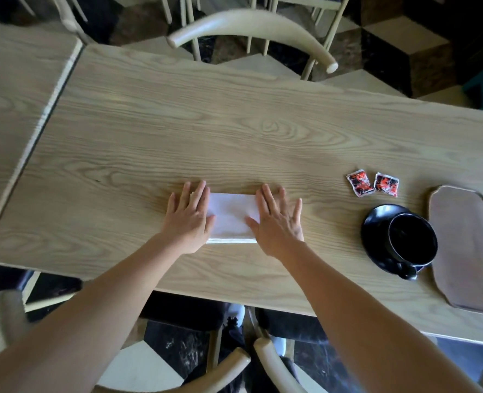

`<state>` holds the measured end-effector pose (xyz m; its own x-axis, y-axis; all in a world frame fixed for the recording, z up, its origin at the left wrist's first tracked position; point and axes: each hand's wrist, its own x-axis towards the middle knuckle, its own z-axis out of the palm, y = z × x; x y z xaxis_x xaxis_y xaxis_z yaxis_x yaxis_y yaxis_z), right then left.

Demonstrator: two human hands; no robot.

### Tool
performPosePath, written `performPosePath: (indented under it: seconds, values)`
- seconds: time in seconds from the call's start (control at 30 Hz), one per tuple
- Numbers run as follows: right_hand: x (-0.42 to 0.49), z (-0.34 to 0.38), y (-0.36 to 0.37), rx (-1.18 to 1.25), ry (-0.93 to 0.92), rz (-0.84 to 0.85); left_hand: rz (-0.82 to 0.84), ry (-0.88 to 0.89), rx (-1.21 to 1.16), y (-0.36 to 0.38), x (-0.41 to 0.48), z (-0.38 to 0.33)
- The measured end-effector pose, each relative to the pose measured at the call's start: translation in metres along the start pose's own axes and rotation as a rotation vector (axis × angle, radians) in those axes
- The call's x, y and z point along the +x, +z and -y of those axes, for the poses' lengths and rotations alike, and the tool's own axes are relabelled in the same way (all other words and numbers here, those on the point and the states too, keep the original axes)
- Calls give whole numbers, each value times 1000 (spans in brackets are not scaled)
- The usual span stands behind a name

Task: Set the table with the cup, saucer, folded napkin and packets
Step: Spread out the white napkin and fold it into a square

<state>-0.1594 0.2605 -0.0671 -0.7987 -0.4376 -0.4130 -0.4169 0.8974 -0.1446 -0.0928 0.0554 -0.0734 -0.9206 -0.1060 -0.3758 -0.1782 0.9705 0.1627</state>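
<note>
Both hands flat, fingers spread: left hand (188, 219) & right hand (277, 222) press ends of napkin (230, 218) mid-desk (234, 131). Cup (411, 241) on saucer (374, 236) w/ packets (372, 183) at right.

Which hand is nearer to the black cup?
The right hand is nearer. It lies flat on the right end of the napkin, with bare table between it and the black cup. The left hand presses the napkin's left end, farther away.
</note>
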Motion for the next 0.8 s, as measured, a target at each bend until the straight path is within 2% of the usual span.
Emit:
performPosePath:
  seconds: [0.07, 0.17, 0.33, 0.47, 0.53, 0.7, 0.8]
  values:
    - [3, 2, -10, 53, 43, 11, -52, -27, -62, -13, 0, -2]
    - [3, 7, -21, 138, 128, -76, -130, -146, -203, -24, 1, -1]
    - [-7, 6, -26, 559, 234, -122, -124, -298, -518, -21, -3, 0]
    - [-24, -1, -21, 466, 205, 0, -62, -294, -484, -19, -19, -7]
    - [-32, -4, -19, 451, 217, 46, -52, -341, -563, -20, -26, -12]
    - [-43, -8, -34, 889, 414, -29, -64, -498, -1034, -29, -41, -20]
    - [-55, -8, -47, 982, 473, -127, 15, -548, -1227, -33, -49, -32]
